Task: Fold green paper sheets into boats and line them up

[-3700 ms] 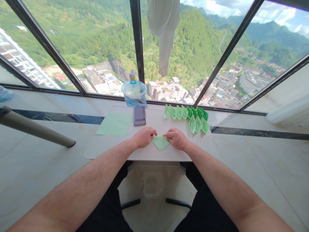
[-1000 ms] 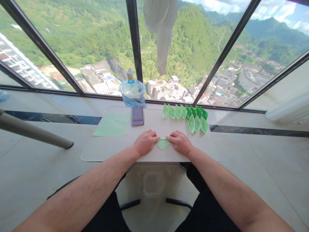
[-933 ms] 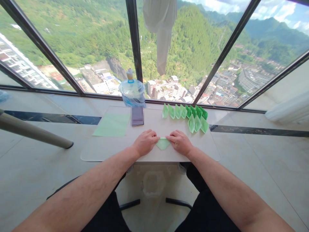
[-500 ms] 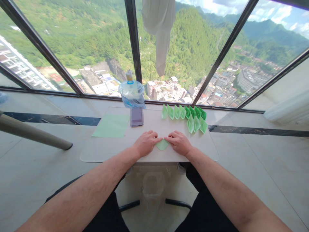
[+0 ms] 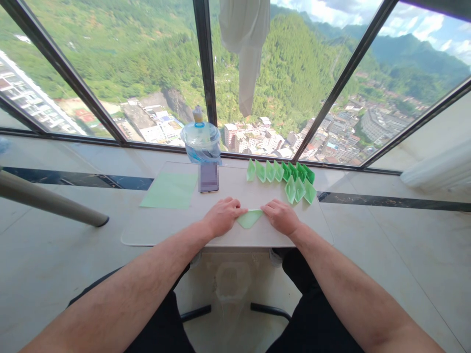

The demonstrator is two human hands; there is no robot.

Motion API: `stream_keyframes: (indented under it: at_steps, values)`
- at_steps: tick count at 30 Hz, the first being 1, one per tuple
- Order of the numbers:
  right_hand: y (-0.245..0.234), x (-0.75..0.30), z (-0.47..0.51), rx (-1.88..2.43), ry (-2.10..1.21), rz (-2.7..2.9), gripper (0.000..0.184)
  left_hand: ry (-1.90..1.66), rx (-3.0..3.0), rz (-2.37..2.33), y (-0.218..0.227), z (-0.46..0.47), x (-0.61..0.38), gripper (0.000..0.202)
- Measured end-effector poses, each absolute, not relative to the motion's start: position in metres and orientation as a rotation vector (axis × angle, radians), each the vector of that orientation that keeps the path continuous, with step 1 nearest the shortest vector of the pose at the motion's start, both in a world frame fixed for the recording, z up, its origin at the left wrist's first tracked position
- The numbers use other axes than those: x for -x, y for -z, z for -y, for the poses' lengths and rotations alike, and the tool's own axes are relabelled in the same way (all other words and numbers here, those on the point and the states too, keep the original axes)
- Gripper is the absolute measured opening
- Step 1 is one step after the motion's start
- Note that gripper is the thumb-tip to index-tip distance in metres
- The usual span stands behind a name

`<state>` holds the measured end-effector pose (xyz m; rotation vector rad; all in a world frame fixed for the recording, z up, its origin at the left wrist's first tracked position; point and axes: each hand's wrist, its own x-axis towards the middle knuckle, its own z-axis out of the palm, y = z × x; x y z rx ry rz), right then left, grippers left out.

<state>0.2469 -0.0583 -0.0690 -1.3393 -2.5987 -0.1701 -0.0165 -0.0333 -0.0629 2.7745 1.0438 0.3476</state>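
Note:
Between my hands, near the table's front edge, lies a small folded piece of light green paper (image 5: pixel 249 219) with a straight top edge and a tapered lower side. My left hand (image 5: pixel 223 216) has its fingers closed on the paper's left corner. At the right corner, my right hand (image 5: pixel 281 215) pinches the paper with its fingertips. Several folded paper boats (image 5: pixel 270 171), light and darker green, stand in two rows at the table's back right. A flat stack or sheet of light green paper (image 5: pixel 170 190) rests at the left.
A phone (image 5: pixel 208 177) lies at the back middle of the white table (image 5: pixel 158 232). Behind it stands a large clear water bottle (image 5: pixel 200 142) by the window. A thick grey-brown pole (image 5: pixel 51 197) slants in at the left.
My right hand has slid to the right along the paper's top edge, out to its corner. More of that edge shows now. My left hand has hardly moved.

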Motion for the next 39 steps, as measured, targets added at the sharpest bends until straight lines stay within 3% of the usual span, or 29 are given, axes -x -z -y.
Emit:
stream_keyframes:
  at_steps: [10, 17, 24, 39]
  values:
    - [0.055, -0.242, 0.05, 1.423, -0.036, 2.584, 0.019, -0.362, -2.612, -1.146, 0.054, 0.032, 0.002, 0.024]
    - [0.056, -0.242, 0.048, 1.44, -0.074, 2.55, 0.016, -0.397, -2.634, -1.086, 0.057, 0.032, -0.005, 0.031]
    - [0.062, -0.241, 0.053, 1.335, -0.088, 2.514, 0.017, -0.44, -2.652, -1.026, 0.062, 0.032, -0.009, 0.023]
    - [0.064, -0.242, 0.067, 1.189, 0.269, 2.691, 0.023, -0.393, -2.756, -0.966, 0.061, 0.034, -0.007, 0.025]
